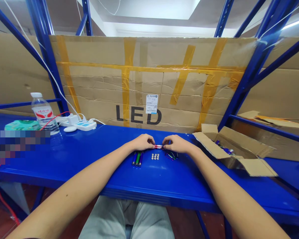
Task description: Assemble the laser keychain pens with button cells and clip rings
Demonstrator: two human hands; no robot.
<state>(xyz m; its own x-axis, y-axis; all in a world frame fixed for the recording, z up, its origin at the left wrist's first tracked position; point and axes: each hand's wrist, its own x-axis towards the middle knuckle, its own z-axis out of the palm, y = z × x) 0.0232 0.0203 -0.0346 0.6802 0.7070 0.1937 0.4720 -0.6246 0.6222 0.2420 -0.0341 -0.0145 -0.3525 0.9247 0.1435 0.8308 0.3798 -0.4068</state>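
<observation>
Both arms reach in over the blue table (89,152), and here's the action, right in the middle: a small red tube (158,146), lying crosswise between two sets of fingertips! The left hand (145,142) is curled nearly closed, thumb and fingers pinching the tube's left end. Opposite it, the right hand (173,144) is bent just as tightly, fingertips gathered at the right end, so both have hold of it, with the shiny middle showing in the gap. Just on the near side sit the small silver discs (155,156), set out neatly in two short rows. Beside them, below the left hand, three more tubes (138,159) lie side by side, a green one between two blue ones. Over below the right hand there's a little group of metal clips (169,156), purple and dark, partly tucked by the fingers. Further right, an open carton (235,147) spreads its flaps, with blue and purple pieces inside. Out to the left stand a clear water bottle (43,114) and a white power strip (86,125) with plugs in it, and across the back runs a huge taped cardboard sheet (179,83), lettered LED, a white label (151,104) stuck above the letters.
</observation>
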